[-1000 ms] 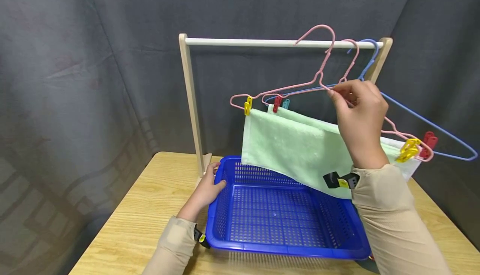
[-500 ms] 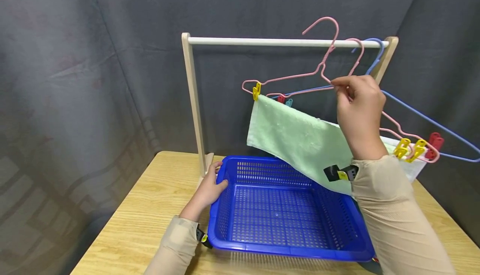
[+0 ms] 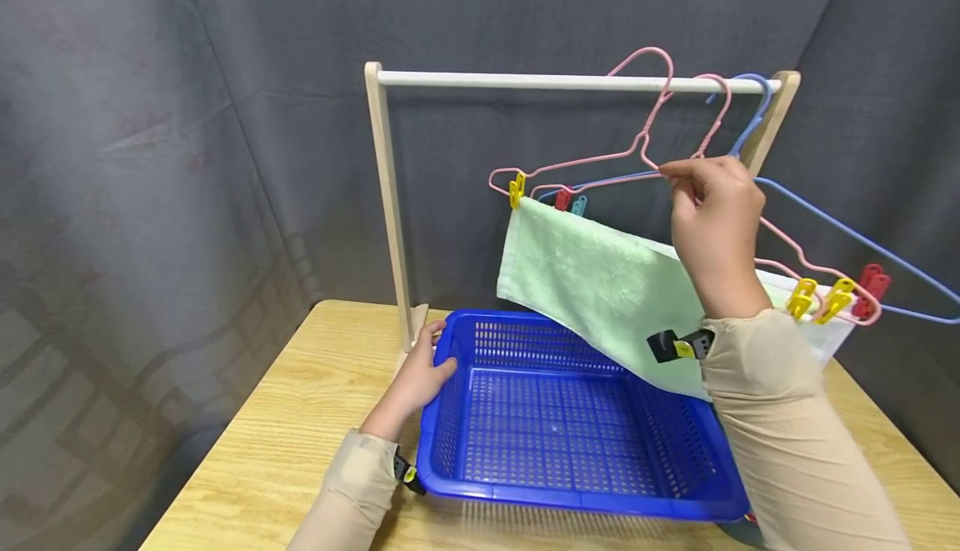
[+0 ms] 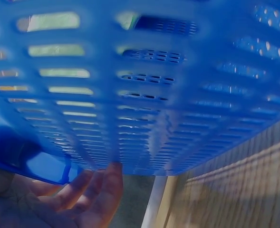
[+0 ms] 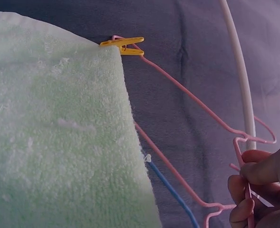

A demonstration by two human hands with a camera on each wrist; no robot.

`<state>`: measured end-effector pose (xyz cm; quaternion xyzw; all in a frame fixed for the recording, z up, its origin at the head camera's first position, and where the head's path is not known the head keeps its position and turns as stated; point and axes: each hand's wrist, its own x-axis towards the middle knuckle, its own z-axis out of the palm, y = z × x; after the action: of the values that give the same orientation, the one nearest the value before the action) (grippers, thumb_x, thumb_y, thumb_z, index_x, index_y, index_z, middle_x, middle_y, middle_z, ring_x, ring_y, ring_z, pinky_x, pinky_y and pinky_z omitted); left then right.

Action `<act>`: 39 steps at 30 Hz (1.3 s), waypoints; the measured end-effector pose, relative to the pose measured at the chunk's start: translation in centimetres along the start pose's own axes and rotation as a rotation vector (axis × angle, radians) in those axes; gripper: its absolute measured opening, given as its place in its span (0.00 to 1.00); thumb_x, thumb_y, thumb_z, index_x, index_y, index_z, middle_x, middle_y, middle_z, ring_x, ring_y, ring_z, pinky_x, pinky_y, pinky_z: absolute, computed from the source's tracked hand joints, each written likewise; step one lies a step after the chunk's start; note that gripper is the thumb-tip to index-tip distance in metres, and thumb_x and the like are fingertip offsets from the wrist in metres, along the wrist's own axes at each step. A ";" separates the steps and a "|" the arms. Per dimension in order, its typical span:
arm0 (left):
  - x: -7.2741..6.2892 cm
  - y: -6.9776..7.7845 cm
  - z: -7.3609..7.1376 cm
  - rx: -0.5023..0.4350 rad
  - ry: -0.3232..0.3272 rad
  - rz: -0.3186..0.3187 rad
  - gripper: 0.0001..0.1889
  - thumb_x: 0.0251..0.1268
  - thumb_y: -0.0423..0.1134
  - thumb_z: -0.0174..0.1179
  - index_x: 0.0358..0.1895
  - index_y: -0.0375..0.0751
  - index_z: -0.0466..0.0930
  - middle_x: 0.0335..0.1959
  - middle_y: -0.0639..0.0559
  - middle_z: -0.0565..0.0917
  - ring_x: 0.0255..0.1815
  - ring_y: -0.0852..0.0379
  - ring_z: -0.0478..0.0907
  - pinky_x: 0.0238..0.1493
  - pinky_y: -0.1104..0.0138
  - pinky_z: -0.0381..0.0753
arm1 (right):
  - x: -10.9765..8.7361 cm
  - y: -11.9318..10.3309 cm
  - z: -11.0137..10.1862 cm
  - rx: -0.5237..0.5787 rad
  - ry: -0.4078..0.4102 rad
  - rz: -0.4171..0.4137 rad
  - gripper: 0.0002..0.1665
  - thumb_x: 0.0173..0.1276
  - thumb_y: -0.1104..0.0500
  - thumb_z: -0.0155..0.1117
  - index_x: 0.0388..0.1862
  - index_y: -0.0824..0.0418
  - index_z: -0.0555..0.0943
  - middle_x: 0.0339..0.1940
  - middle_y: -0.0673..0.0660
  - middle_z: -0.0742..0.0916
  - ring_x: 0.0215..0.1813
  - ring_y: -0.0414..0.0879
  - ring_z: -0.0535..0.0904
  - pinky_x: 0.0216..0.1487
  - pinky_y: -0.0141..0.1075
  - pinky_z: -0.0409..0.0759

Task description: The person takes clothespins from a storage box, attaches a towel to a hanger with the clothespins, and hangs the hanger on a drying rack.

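Note:
My right hand (image 3: 716, 230) pinches the front pink hanger (image 3: 570, 165) on its sloping arm, just below the neck. The hook arches over the white rail (image 3: 487, 80), its tip hidden behind it. A pale green towel (image 3: 585, 276) hangs slanted from this hanger, held at its left corner by a yellow clothespin (image 3: 517, 191). In the right wrist view, my thumb and fingers (image 5: 256, 171) close round the pink wire. My left hand (image 3: 415, 380) grips the left rim of the blue basket (image 3: 570, 499), thumb inside, fingers against the outer wall.
Behind, a second pink hanger (image 3: 716, 117) and a blue hanger (image 3: 756, 117) hang at the rail's right end. Red clothespins (image 3: 870, 288) and yellow clothespins (image 3: 834, 299) cluster at the right. The rack's wooden left post (image 3: 388, 209) stands beside the basket on the wooden table (image 3: 300, 401).
My right hand raised the pink hanger with the towel and shifted it right, then lowered it slightly; the hook tip passed from in front of the rail to behind it. My left hand stays on the basket.

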<state>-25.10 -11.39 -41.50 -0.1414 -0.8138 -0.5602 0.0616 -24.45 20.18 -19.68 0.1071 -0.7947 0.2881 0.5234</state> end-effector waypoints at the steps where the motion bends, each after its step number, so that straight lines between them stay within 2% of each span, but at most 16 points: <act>1: 0.0 0.0 0.0 -0.003 -0.001 -0.002 0.34 0.64 0.24 0.56 0.72 0.23 0.54 0.61 0.24 0.70 0.57 0.29 0.76 0.54 0.45 0.80 | -0.1 0.1 0.0 0.000 -0.003 0.003 0.15 0.71 0.75 0.53 0.43 0.72 0.88 0.35 0.71 0.82 0.41 0.58 0.75 0.42 0.35 0.60; 6: 0.0 0.1 0.1 -0.015 0.000 0.005 0.34 0.63 0.24 0.56 0.72 0.23 0.54 0.60 0.24 0.71 0.56 0.30 0.78 0.52 0.46 0.81 | -0.3 0.5 0.1 0.005 0.004 -0.002 0.14 0.70 0.75 0.55 0.42 0.73 0.88 0.34 0.71 0.83 0.39 0.59 0.75 0.42 0.35 0.59; 11: 0.1 0.0 0.1 -0.009 -0.003 -0.001 0.34 0.64 0.25 0.55 0.72 0.24 0.54 0.60 0.25 0.71 0.56 0.30 0.78 0.53 0.47 0.81 | -0.4 0.6 0.1 0.008 0.007 -0.005 0.14 0.69 0.75 0.55 0.42 0.71 0.88 0.32 0.70 0.82 0.37 0.55 0.73 0.41 0.34 0.58; 19: 0.0 0.0 0.2 -0.002 -0.005 -0.017 0.33 0.66 0.24 0.54 0.73 0.24 0.54 0.61 0.24 0.70 0.57 0.30 0.77 0.54 0.46 0.81 | -1.0 0.9 0.3 0.021 -0.041 0.036 0.14 0.71 0.75 0.56 0.44 0.70 0.88 0.34 0.68 0.82 0.38 0.50 0.71 0.41 0.33 0.58; 31: 0.0 0.0 0.2 0.016 0.002 -0.035 0.33 0.66 0.26 0.56 0.73 0.26 0.55 0.62 0.25 0.70 0.57 0.31 0.78 0.54 0.46 0.80 | -1.6 1.4 0.5 0.011 -0.082 0.036 0.14 0.72 0.75 0.55 0.46 0.70 0.87 0.37 0.68 0.81 0.41 0.53 0.73 0.42 0.36 0.61; 39: 0.0 -0.1 0.1 0.004 0.004 -0.034 0.33 0.66 0.26 0.56 0.73 0.26 0.54 0.62 0.25 0.70 0.56 0.30 0.78 0.51 0.47 0.82 | -1.8 1.5 0.5 0.011 -0.106 -0.004 0.18 0.68 0.77 0.53 0.48 0.70 0.87 0.40 0.69 0.82 0.43 0.61 0.76 0.45 0.44 0.65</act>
<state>-25.10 -11.34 -41.61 -0.1262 -0.8171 -0.5599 0.0539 -24.77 20.89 -21.90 0.1269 -0.8194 0.2853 0.4806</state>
